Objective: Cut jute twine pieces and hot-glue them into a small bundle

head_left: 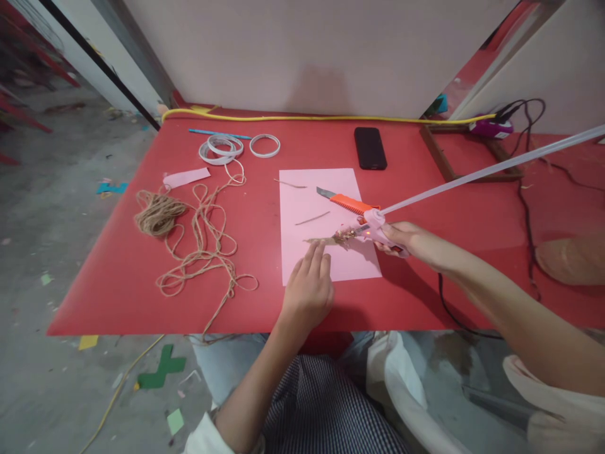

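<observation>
Right hand [409, 243] fingers clamped on pink glue gun [375, 230], nozzle [352, 232] over brown strip [317, 240]; left hand [308, 293] fingers apart, steadying pink paper [307, 208]

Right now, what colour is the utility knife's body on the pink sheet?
Orange, with a ridged top, on the utility knife; shows best in the head view.

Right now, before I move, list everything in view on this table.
tabletop: 1, red, underneath
paper sheet: 1, pink, centre
paper strip: 1, pink, left
utility knife: 1, orange, on sheet
fibre strips: 3, brown, on sheet
jute twine: 1, tan, left
tape rings: 3, white, far left
plastic stick: 1, blue, far left
phone: 1, black, far edge
cable: 1, yellow, far edge
wood frame: 1, brown, right
hot glue gun: 1, pink, right hand
glue stick: 1, clear, in gun
left hand: 1, on sheet
right hand: 1, gripping gun
</observation>
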Demonstrator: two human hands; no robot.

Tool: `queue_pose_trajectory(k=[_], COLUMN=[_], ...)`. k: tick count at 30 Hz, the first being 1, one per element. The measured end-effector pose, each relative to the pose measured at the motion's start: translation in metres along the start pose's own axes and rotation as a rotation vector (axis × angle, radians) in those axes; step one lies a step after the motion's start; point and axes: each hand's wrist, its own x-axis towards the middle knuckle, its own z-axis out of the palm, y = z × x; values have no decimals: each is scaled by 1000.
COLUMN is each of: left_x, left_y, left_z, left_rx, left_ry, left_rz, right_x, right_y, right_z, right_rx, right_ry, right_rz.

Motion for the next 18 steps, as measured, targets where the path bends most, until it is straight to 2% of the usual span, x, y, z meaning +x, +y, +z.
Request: queue_pose_trajectory(k=[8, 13, 18], left_x=[3, 4, 3], left_y=[1, 2, 1], left_z=[-6, -9, -8], left_rx=[7, 18, 20], left_ry=[-67, -112, -118], left_rz=[-14, -14, -18], right_x=[4, -3, -18], right_y=[11, 13, 18], right_z=[-3, -9, -15], right_rx=[-45, 38, 195], right_ry=[-1, -72, 19], right_rz=[-91, -110, -76])
